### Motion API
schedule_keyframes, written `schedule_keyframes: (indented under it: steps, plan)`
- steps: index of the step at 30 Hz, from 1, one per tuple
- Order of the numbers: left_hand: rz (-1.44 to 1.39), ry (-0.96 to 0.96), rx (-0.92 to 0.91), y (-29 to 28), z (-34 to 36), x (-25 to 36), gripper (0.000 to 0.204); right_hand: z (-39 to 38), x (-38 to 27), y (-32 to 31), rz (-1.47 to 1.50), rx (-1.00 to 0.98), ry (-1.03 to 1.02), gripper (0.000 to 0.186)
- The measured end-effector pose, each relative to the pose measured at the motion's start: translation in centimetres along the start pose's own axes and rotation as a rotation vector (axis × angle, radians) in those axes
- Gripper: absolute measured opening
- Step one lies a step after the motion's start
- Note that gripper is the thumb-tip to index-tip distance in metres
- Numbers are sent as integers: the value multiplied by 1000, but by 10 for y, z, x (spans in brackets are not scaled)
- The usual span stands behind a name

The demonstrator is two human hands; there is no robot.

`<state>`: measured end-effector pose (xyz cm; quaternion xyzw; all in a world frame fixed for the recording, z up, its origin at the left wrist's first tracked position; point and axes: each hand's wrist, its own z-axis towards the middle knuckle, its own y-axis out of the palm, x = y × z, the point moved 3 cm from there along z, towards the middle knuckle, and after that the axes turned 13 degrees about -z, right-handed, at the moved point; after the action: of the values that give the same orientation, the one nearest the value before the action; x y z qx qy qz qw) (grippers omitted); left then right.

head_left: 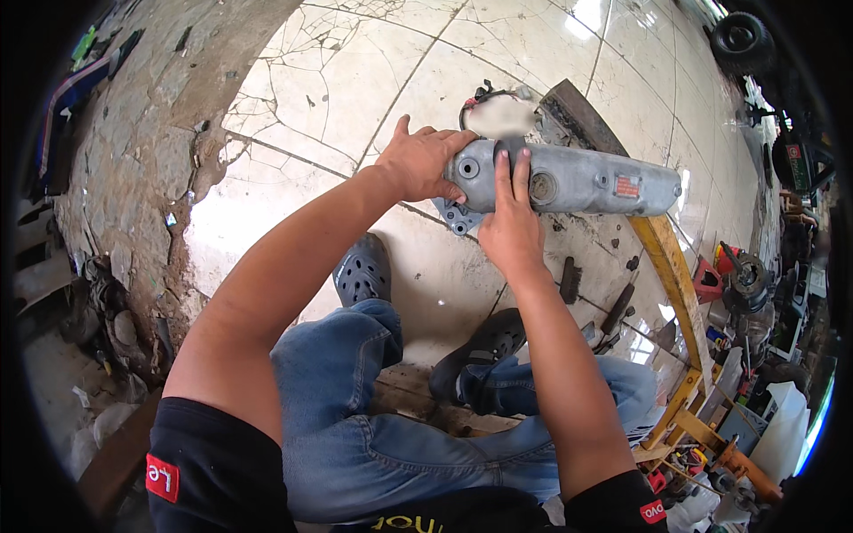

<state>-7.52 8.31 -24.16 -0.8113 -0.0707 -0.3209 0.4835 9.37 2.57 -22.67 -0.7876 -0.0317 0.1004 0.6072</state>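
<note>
A long grey cast-metal engine valve cover (pixel 577 178), with round holes and a small red label, lies crosswise in front of me, raised above the floor. My left hand (pixel 422 162) grips its left end, thumb on the near edge and fingers toward the far side. My right hand (pixel 514 218) lies over the cover between two of its round openings. Its index and middle fingers stretch forward, pressing a thin dark grey strip (pixel 511 142) against the metal; the other fingers are folded. The strip's material is unclear. Beneath the left end, part of another metal piece (pixel 459 219) shows.
A yellow metal frame (pixel 671 275) curves down at the right. Behind the cover are a dark metal bar (pixel 582 115) and a cable (pixel 471 107). A brush (pixel 571 280) lies on the cracked tile floor (pixel 355 89). Parts and tools crowd the right side.
</note>
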Motion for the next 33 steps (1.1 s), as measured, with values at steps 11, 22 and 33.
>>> schedule_keyframes:
  steps: [11, 22, 33]
  plan:
    - [-9, -10, -1, 3, 0, 0, 96, -6, -5, 1, 12, 28, 28, 86]
    - [-75, 7, 32, 0, 3, -2, 94, 5, -17, 0, -88, 40, 24, 87]
    - [-97, -41, -29, 2, 4, -2, 95, 5, -20, -2, -60, 46, -2, 88]
